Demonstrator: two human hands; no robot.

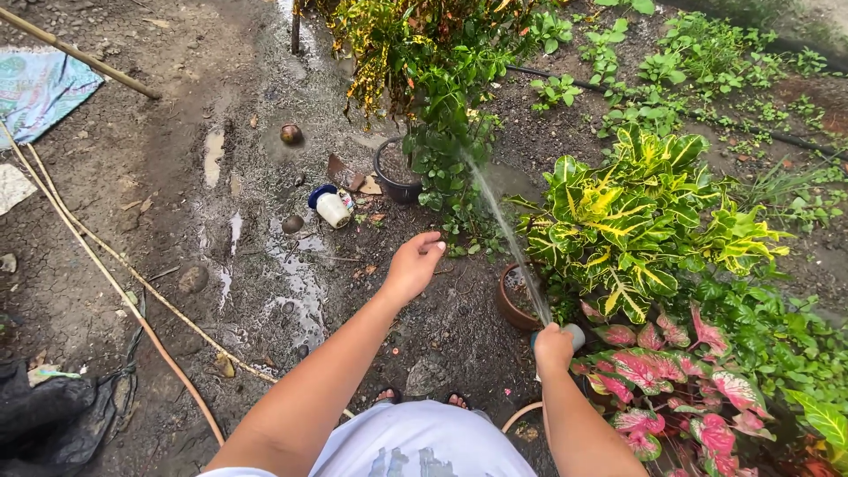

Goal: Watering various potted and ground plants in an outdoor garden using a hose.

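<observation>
A person's right hand grips the end of a garden hose, fingers wrapped tight around it, sending a thin jet of water up and away toward a leafy green plant beside a dark pot. The left hand hangs out over wet, muddy ground, fingers loosely curled and holding nothing. A brown clay pot sits just beside the hose end, below a yellow-green shrub. A white jar lies on the mud farther off.
</observation>
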